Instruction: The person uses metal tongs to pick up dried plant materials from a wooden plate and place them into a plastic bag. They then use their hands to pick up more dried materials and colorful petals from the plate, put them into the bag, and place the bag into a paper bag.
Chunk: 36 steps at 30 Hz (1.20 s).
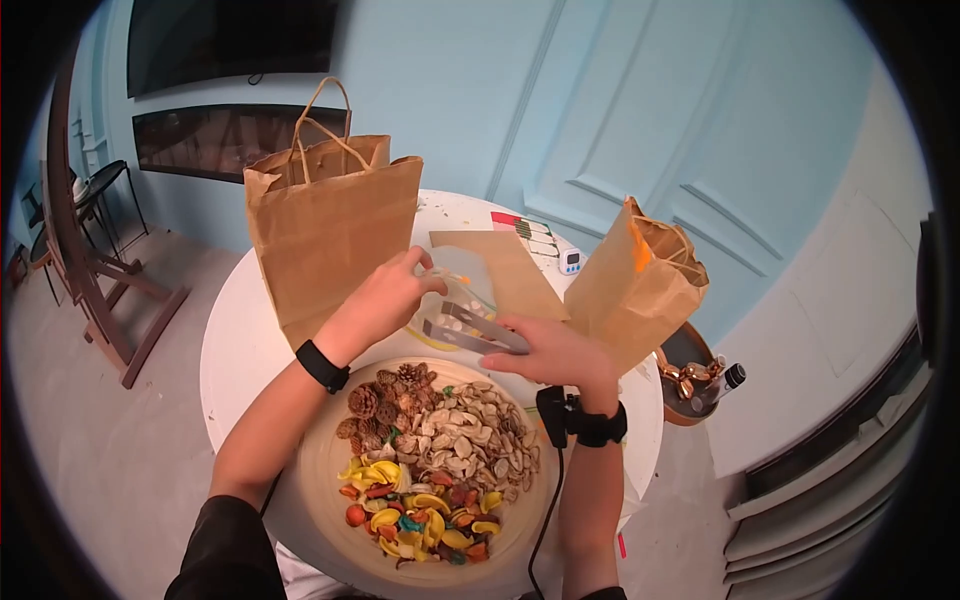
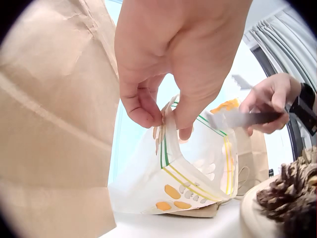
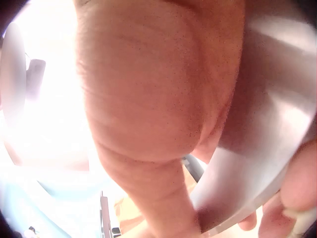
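My left hand [image 1: 380, 302] pinches the top edge of a translucent zip bag [image 2: 136, 186] between thumb and fingers. The bag's mouth gapes, with green and yellow lines along it and orange shapes printed on its side. In my right hand [image 1: 555, 352] are metal tongs [image 2: 242, 119], gripped with their arms spread and tips pointing at the bag's mouth. Pale pieces show around the bag's inside in the head view. Nearest me, a round wooden tray [image 1: 318, 500] bears pine cones [image 1: 364, 402], beige dried slices [image 1: 470, 440] and colourful dried petals [image 1: 432, 528] in separate groups.
A tall brown paper bag [image 1: 335, 230] stands left of my left hand, a smaller paper bag [image 1: 610, 290] at the right. Behind the zip bag lie a flat brown sheet [image 1: 515, 265] and a small white timer [image 1: 569, 262]. All rest on a round white table [image 1: 235, 350].
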Each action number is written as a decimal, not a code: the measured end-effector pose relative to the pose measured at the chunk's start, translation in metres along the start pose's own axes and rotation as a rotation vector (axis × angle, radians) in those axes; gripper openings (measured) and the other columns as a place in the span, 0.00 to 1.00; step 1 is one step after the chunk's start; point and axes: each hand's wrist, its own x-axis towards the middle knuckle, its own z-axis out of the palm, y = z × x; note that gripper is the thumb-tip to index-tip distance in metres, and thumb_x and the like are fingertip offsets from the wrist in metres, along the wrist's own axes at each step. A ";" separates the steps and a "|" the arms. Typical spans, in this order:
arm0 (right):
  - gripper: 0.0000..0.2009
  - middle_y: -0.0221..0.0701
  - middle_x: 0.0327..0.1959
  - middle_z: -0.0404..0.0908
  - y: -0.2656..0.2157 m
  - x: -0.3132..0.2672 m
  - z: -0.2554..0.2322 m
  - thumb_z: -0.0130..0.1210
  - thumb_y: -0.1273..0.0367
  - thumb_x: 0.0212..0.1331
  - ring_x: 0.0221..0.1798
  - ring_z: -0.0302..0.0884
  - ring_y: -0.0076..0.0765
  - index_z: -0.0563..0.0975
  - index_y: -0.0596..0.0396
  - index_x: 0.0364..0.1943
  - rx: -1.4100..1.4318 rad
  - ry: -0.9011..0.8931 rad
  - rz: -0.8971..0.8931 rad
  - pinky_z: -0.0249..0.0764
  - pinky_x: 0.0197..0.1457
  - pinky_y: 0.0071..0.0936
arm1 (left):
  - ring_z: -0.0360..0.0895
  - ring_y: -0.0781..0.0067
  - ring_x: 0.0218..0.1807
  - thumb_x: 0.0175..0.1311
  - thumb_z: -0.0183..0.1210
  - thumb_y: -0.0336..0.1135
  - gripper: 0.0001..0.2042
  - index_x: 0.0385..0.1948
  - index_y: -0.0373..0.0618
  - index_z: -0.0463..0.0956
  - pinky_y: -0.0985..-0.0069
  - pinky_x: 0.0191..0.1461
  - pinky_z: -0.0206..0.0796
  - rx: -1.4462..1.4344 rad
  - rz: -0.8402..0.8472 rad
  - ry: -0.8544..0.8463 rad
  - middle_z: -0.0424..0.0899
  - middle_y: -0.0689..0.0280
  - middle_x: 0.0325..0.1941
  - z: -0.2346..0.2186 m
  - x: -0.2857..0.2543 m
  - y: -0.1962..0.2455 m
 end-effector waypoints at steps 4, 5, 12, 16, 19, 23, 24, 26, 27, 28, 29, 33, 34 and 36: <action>0.34 0.46 0.45 0.87 -0.013 0.005 0.005 0.67 0.46 0.60 0.48 0.85 0.50 0.78 0.60 0.60 -0.114 0.002 0.173 0.78 0.51 0.40 | 0.85 0.55 0.43 0.58 0.63 0.19 0.16 0.45 0.49 0.88 0.62 0.49 0.79 -0.071 -0.048 0.014 0.80 0.57 0.53 -0.017 -0.020 0.004; 0.34 0.46 0.45 0.87 -0.017 0.004 0.004 0.67 0.46 0.59 0.48 0.85 0.50 0.78 0.61 0.60 -0.109 0.001 0.177 0.77 0.52 0.40 | 0.86 0.56 0.43 0.58 0.64 0.19 0.16 0.46 0.49 0.88 0.63 0.49 0.80 -0.066 -0.083 0.000 0.81 0.57 0.53 -0.020 -0.026 0.003; 0.30 0.48 0.36 0.85 -0.032 -0.007 0.002 0.68 0.46 0.56 0.41 0.84 0.53 0.82 0.61 0.48 -0.077 0.100 0.086 0.77 0.46 0.43 | 0.87 0.56 0.43 0.64 0.63 0.24 0.16 0.53 0.49 0.86 0.64 0.49 0.79 -0.191 -0.271 -0.018 0.84 0.54 0.52 -0.026 -0.073 -0.014; 0.30 0.49 0.29 0.83 -0.033 -0.008 0.003 0.67 0.42 0.55 0.36 0.82 0.55 0.84 0.62 0.38 -0.024 0.081 0.096 0.75 0.42 0.45 | 0.85 0.56 0.43 0.69 0.60 0.27 0.19 0.62 0.46 0.81 0.66 0.51 0.82 -0.157 -0.293 -0.165 0.84 0.53 0.50 -0.039 -0.076 -0.025; 0.34 0.47 0.26 0.81 -0.037 -0.011 0.002 0.66 0.38 0.54 0.33 0.80 0.53 0.83 0.62 0.33 -0.045 0.071 0.156 0.73 0.40 0.43 | 0.83 0.53 0.46 0.72 0.57 0.29 0.21 0.67 0.48 0.77 0.64 0.54 0.78 -0.210 -0.235 -0.201 0.83 0.53 0.49 -0.039 -0.081 -0.023; 0.34 0.45 0.25 0.80 -0.033 -0.006 0.005 0.63 0.36 0.55 0.32 0.80 0.51 0.83 0.60 0.32 -0.054 0.045 0.120 0.73 0.39 0.42 | 0.80 0.52 0.49 0.71 0.56 0.27 0.22 0.68 0.46 0.75 0.62 0.56 0.73 -0.158 -0.119 -0.204 0.83 0.54 0.50 -0.039 -0.079 -0.017; 0.33 0.45 0.25 0.81 -0.035 -0.006 0.005 0.64 0.37 0.55 0.32 0.80 0.51 0.84 0.60 0.33 -0.058 0.031 0.121 0.73 0.39 0.42 | 0.80 0.51 0.49 0.71 0.56 0.26 0.22 0.68 0.46 0.75 0.61 0.56 0.72 -0.137 -0.110 -0.201 0.83 0.54 0.50 -0.041 -0.079 -0.014; 0.32 0.44 0.25 0.81 -0.034 -0.005 0.005 0.65 0.38 0.55 0.32 0.80 0.50 0.84 0.59 0.33 -0.057 0.002 0.089 0.73 0.39 0.41 | 0.79 0.51 0.49 0.71 0.55 0.25 0.22 0.67 0.45 0.75 0.61 0.56 0.72 -0.117 -0.090 -0.180 0.82 0.55 0.51 -0.042 -0.078 -0.013; 0.31 0.44 0.25 0.81 -0.030 -0.005 0.007 0.65 0.38 0.55 0.31 0.80 0.50 0.84 0.58 0.33 -0.049 -0.012 0.055 0.73 0.38 0.41 | 0.79 0.52 0.49 0.70 0.55 0.25 0.23 0.67 0.44 0.75 0.61 0.56 0.72 -0.116 -0.081 -0.164 0.82 0.55 0.51 -0.042 -0.078 -0.013; 0.31 0.43 0.25 0.81 -0.029 -0.004 0.007 0.66 0.39 0.55 0.31 0.80 0.50 0.84 0.58 0.33 -0.042 -0.025 0.021 0.73 0.38 0.41 | 0.79 0.52 0.49 0.70 0.55 0.24 0.23 0.67 0.44 0.76 0.61 0.55 0.72 -0.113 -0.070 -0.147 0.82 0.55 0.51 -0.043 -0.078 -0.013; 0.30 0.44 0.24 0.80 -0.030 -0.002 0.008 0.66 0.39 0.55 0.31 0.80 0.50 0.84 0.58 0.33 -0.040 -0.052 0.025 0.73 0.38 0.41 | 0.79 0.52 0.49 0.69 0.55 0.23 0.23 0.67 0.44 0.75 0.62 0.55 0.72 -0.111 -0.068 -0.137 0.82 0.55 0.52 -0.043 -0.077 -0.013; 0.29 0.46 0.23 0.78 -0.033 0.002 0.016 0.68 0.42 0.53 0.30 0.78 0.53 0.83 0.59 0.34 -0.057 -0.090 -0.019 0.72 0.36 0.40 | 0.79 0.51 0.50 0.67 0.55 0.22 0.25 0.67 0.43 0.74 0.61 0.56 0.72 -0.129 -0.060 -0.130 0.80 0.55 0.55 -0.044 -0.076 -0.009; 0.29 0.46 0.23 0.78 -0.032 0.004 0.019 0.68 0.42 0.53 0.30 0.78 0.53 0.83 0.59 0.34 -0.069 -0.082 -0.043 0.72 0.36 0.40 | 0.79 0.51 0.51 0.67 0.54 0.22 0.25 0.67 0.42 0.74 0.60 0.56 0.72 -0.142 -0.058 -0.135 0.79 0.54 0.56 -0.044 -0.076 -0.007; 0.28 0.47 0.23 0.77 -0.038 0.004 0.022 0.69 0.44 0.52 0.30 0.78 0.55 0.82 0.60 0.34 -0.098 -0.071 -0.045 0.72 0.36 0.42 | 0.80 0.51 0.50 0.68 0.54 0.21 0.26 0.70 0.45 0.72 0.61 0.56 0.72 -0.152 -0.076 -0.153 0.78 0.55 0.57 -0.043 -0.076 -0.005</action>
